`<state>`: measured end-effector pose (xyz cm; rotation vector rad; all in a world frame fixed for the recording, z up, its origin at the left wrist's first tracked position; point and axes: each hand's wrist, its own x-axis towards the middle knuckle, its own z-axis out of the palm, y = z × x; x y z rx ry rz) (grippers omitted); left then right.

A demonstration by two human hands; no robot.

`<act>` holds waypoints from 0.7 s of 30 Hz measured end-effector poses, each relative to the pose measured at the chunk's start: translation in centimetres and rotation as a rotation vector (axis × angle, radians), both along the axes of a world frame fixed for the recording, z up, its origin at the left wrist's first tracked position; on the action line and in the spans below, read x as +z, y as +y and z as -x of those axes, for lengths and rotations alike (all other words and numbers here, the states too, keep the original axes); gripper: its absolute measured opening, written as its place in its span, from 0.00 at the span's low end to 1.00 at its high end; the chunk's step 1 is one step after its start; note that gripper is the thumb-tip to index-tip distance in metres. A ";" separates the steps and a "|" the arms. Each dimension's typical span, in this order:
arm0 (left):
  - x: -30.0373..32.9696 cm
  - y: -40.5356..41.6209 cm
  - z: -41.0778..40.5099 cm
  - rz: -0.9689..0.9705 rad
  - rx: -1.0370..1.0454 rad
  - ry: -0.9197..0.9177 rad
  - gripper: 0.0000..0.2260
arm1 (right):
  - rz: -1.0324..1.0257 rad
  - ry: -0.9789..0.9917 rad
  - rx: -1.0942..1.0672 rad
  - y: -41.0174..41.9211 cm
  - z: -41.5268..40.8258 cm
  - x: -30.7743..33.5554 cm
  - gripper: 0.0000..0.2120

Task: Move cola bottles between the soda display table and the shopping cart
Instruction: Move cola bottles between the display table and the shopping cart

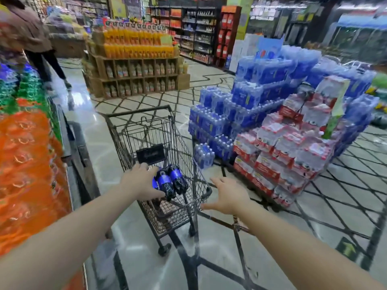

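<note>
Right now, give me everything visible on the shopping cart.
The cart is a small dark wire-mesh basket on a dark metal frame with black caster wheels, standing upright on the tiled floor between the soda display and stacked water packs. A dark placard hangs inside its far end. Cola bottles with blue labels lie on their sides in it. The left hand reaches into the basket, fingers round a bottle. The right hand, fingers spread, hovers by the near right rim; contact is unclear.

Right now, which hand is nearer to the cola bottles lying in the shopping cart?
Left. The left hand is inside the shopping cart, gripping the cola bottles. The right hand hovers open outside the cart's right rim, apart from them.
</note>
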<state>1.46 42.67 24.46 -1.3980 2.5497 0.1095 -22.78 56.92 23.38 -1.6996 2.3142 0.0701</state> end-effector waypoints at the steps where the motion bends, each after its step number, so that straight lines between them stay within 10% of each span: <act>1: -0.2 -1.4 0.5 -0.004 0.002 -0.005 0.46 | -0.001 -0.010 0.002 -1.5 0.6 -0.3 0.53; 21: -9.3 -23.3 8.1 -0.176 0.218 -0.102 0.43 | -0.145 -0.181 0.126 -29.8 9.5 -11.4 0.54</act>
